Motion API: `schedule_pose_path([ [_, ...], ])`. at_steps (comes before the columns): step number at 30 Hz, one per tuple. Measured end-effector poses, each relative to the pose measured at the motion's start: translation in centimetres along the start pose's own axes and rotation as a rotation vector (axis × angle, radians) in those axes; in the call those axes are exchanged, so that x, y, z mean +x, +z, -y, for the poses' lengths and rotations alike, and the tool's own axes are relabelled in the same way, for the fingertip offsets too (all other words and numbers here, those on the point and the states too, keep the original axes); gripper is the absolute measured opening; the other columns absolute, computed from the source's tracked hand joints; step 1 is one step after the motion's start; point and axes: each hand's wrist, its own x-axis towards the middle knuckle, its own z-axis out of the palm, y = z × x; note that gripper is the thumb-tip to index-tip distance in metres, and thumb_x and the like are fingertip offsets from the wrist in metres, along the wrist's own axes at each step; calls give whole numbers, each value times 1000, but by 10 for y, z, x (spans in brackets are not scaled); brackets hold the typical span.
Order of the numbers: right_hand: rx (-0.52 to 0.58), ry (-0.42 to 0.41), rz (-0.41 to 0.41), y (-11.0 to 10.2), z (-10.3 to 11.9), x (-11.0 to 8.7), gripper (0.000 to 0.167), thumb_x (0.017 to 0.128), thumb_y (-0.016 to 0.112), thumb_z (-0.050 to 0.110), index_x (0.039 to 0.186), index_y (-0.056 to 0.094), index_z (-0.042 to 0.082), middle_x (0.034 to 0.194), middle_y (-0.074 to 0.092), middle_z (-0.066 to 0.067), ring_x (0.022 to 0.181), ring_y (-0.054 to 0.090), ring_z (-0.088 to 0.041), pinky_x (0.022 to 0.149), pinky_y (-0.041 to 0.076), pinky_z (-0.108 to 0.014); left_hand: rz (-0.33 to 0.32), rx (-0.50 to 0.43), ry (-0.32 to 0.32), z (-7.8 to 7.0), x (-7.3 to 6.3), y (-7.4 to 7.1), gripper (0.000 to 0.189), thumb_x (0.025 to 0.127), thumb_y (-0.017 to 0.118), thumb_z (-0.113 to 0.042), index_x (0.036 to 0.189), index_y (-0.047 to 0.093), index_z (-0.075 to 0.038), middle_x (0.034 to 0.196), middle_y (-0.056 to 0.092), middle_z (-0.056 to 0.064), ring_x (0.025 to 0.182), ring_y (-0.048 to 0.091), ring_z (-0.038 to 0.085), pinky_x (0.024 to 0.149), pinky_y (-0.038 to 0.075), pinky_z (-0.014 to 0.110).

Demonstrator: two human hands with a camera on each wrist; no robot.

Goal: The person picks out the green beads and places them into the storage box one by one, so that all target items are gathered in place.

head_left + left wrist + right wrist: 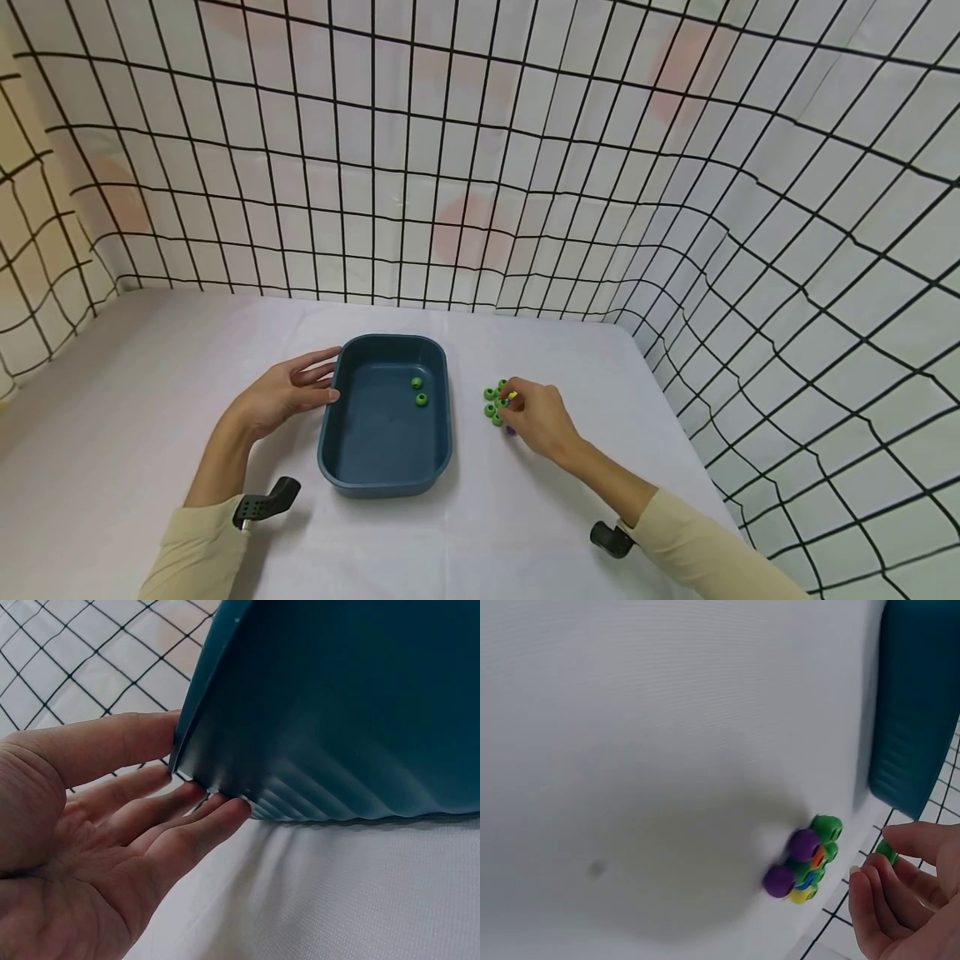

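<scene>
Right grip (542,417) pinching a green bead (887,852), left grip (285,398) spread against the tray (375,442), best lift clear of the pile (802,864).

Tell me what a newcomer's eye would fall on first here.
Probably the blue tray on the white table, with two green beads inside and the left hand touching its left side. Next, to the tray's right, the right hand pinches a green bead by a small multicoloured bead cluster.
</scene>
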Motion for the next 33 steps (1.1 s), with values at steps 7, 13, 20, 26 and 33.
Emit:
schedule_pose_path([
  [7, 56, -16, 11, 3, 16, 10, 11, 88, 75, 7, 98, 71, 6, 75, 72, -5, 53, 67, -19, 47, 52, -22, -4, -4, -4, -1, -1, 0, 84, 91, 76, -13, 160, 29, -8, 162, 32, 24, 149, 33, 42, 105, 51, 40],
  [13, -3, -98, -36, 5, 31, 19, 8, 87, 75, 10, 94, 72, 9, 82, 74, -4, 72, 67, -12, 63, 56, -26, -11, -4, -8, -1, 0, 0, 83, 91, 75, -11, 160, 29, -8, 161, 32, 24, 149, 33, 42, 104, 52, 39],
  [20, -17, -156, -52, 12, 46, 29, 9, 87, 75, 10, 95, 73, 9, 89, 77, -7, 82, 70, -23, 70, 57, -32, -7, -6, 1, 2, 1, 0, 83, 91, 75, -11, 160, 29, -8, 161, 31, 25, 148, 34, 43, 105, 51, 42],
  [26, 8, -188, -54, 22, 57, 32, 10, 87, 74, 8, 98, 74, 7, 93, 77, -8, 82, 69, -23, 71, 57, -30, -9, -11, 4, 2, 1, 0, 82, 91, 74, -10, 160, 29, -8, 161, 31, 24, 148, 34, 42, 105, 51, 42],
  [33, 29, -180, -26, 29, 69, 34, 13, 89, 73, 10, 101, 74, 6, 92, 77, -7, 83, 69, -21, 68, 55, -25, -7, -9, 0, 0, 0, 0, 83, 91, 75, -12, 160, 30, -8, 162, 31, 24, 148, 34, 42, 108, 47, 46],
])
